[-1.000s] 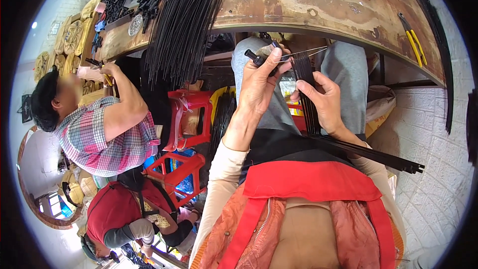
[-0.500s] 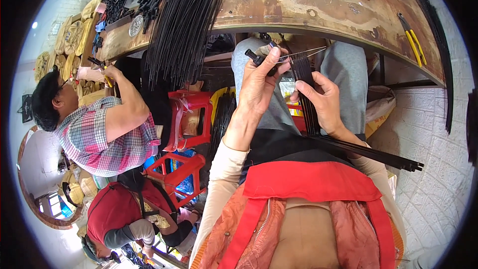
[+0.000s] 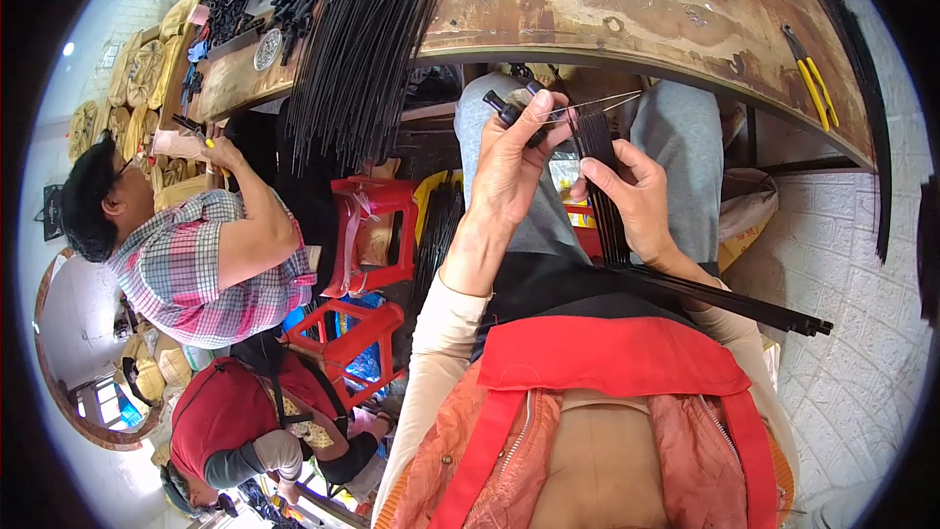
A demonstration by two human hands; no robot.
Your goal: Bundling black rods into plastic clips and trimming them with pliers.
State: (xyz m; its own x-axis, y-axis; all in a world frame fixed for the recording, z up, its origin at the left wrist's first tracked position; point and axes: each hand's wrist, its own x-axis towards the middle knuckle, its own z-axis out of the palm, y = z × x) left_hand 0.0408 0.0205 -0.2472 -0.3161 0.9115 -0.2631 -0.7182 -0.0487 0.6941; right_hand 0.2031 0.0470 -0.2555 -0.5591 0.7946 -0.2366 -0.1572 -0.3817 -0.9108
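Hands [image 3: 504,168] [image 3: 641,198]: 2 | held strand bundle [image 3: 592,134]: 1 | yellow tabletop pliers [image 3: 812,86]: 1

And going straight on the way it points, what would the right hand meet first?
The black rods, which the right hand seems to touch; beyond, perhaps the left hand, though depth is unclear.

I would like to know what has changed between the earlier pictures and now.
The bent arm of the co-worker in the plaid shirt has shifted slightly lower in the picture. I see nothing newly taken or let go. The person's left hand holds black tubular parts and the right hand pinches black rods, both almost as before.
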